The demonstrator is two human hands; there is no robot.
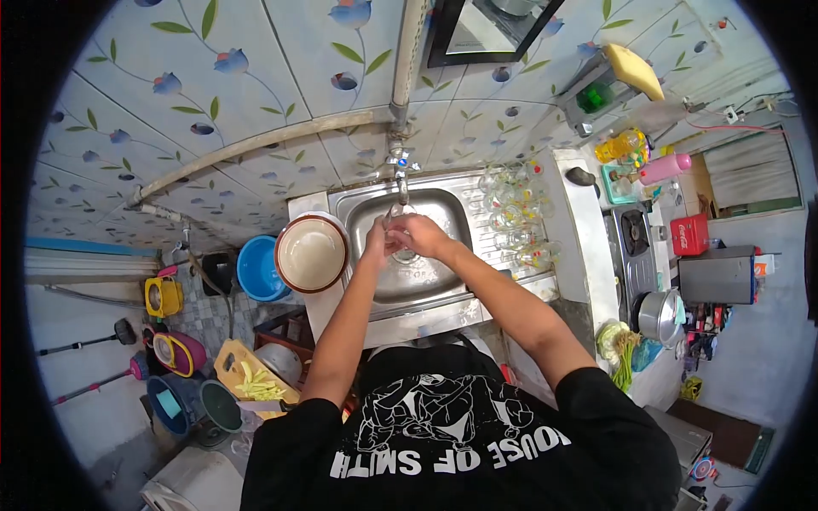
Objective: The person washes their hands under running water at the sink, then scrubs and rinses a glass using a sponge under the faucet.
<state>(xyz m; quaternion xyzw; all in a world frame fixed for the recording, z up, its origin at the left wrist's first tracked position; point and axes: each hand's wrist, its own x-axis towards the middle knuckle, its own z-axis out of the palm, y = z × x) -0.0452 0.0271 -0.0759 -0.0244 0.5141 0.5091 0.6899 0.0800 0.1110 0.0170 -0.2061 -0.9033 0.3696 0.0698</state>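
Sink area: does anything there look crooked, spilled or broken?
The stacked bowls on the left end of the sink counter look a bit precarious: their rim seems to jut past its edge, toward the blue basin. I see no clear spill or damage around the sink.

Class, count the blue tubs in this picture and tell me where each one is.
2. One bright blue tub is just left of the stacked bowls; one darker blue tub is at lower left, beside the dark green bucket. Others may be hidden.
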